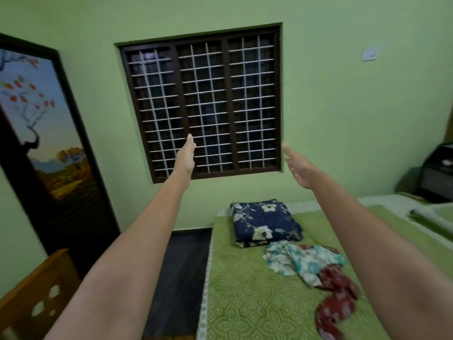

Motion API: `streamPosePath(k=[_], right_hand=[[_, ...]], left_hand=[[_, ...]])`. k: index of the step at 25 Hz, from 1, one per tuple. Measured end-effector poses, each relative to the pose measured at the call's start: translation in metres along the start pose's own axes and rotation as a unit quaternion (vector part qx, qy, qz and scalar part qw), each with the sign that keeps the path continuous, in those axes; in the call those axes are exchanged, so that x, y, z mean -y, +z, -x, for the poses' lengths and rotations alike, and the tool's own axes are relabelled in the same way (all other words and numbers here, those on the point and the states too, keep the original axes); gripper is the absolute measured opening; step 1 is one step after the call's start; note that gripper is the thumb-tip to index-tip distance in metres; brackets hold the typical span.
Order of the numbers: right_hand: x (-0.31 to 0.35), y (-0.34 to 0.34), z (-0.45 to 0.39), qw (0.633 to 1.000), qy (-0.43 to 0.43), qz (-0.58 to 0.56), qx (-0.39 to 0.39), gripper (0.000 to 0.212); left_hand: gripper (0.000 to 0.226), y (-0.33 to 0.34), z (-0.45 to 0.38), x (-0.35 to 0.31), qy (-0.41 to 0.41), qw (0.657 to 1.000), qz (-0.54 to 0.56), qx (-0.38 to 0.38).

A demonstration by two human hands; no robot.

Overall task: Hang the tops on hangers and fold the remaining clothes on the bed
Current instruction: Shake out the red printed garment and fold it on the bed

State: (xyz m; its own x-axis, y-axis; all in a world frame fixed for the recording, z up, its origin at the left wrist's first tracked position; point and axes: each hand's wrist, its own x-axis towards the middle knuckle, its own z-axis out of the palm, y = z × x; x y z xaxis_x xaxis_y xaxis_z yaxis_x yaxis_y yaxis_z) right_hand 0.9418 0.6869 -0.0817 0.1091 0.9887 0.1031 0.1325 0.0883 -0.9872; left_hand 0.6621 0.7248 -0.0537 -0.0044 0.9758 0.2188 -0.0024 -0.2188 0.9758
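Note:
Both my arms stretch forward at chest height, well above the bed (235,298). My left hand (186,155) is flat with fingers straight, in front of the window, holding nothing. My right hand (297,165) is open with its fingers spread, also empty. On the green patterned bedspread lie a crumpled white and teal floral garment (301,262) and, touching it, a crumpled red patterned garment (335,300), both below my right forearm. Behind them sits a folded navy floral cloth (264,223). No hanger is visible.
A barred dark window (203,104) fills the green wall ahead. A door with a painted tree panel (41,123) stands at the left, a wooden headboard or frame (36,295) at the lower left. Dark floor (181,271) runs beside the bed. A black cabinet (438,173) stands at the right.

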Motion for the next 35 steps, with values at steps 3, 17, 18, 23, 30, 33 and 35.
streamPosePath(k=[3,17,18,23,30,33,35], right_hand=[[-0.01,-0.025,0.011,0.999,0.009,0.016,-0.037,0.068],[-0.144,-0.196,-0.051,0.988,0.135,0.062,-0.029,0.072],[-0.168,-0.212,-0.059,0.985,0.161,0.066,-0.02,0.072],[-0.296,-0.268,-0.098,0.944,0.308,0.117,0.002,0.06],[-0.501,-0.273,-0.11,0.879,0.378,0.273,0.093,0.024],[-0.598,-0.263,-0.092,0.838,0.331,0.396,0.177,0.039],[-0.651,-0.256,-0.078,0.793,0.311,0.453,0.262,0.055]], left_hand=[[0.066,0.025,-0.007,0.012,-0.01,0.999,0.006,0.04],[0.067,0.234,-0.044,0.137,-0.109,0.992,-0.024,0.055],[0.067,0.253,-0.047,0.159,-0.135,0.989,-0.033,0.05],[0.06,0.313,-0.041,0.278,-0.275,0.957,-0.083,0.028],[0.043,0.362,0.007,0.487,-0.455,0.861,-0.201,0.106],[0.039,0.391,0.03,0.58,-0.472,0.828,-0.247,0.174],[0.036,0.41,0.048,0.631,-0.473,0.808,-0.278,0.215]])
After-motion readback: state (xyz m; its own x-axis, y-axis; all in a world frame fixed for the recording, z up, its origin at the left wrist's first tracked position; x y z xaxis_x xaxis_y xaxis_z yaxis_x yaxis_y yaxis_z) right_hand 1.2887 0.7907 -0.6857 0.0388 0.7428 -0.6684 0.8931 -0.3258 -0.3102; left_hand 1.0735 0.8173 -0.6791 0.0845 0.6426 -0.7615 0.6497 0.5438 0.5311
